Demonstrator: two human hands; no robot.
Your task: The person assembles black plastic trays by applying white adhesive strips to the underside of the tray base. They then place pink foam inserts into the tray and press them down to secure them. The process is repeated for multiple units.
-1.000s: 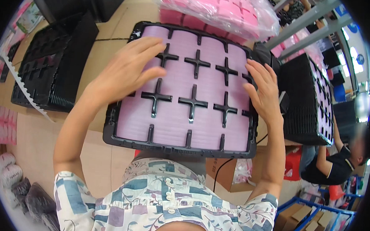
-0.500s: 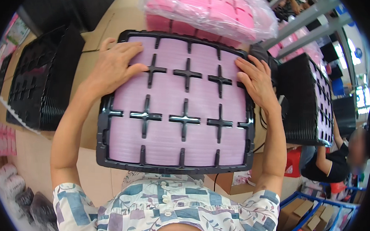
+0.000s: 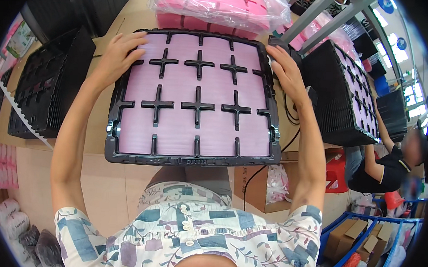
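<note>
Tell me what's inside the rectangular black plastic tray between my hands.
Inside the tray is pale lilac, foam-like sheeting, with glossy black plastic crosses showing through. The tray's floor is covered; whatever lies beneath the sheeting cannot be seen.

Free room above tray (image 3: 150,158), pink stack (image 3: 200,23) behind

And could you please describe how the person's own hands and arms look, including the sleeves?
The left hand and right hand are bare, without gloves, and no watch or bracelet shows. The forearms are uncovered too. The short sleeves are white, patterned with teal-blue and purplish blocks and leafy sprigs.
</note>
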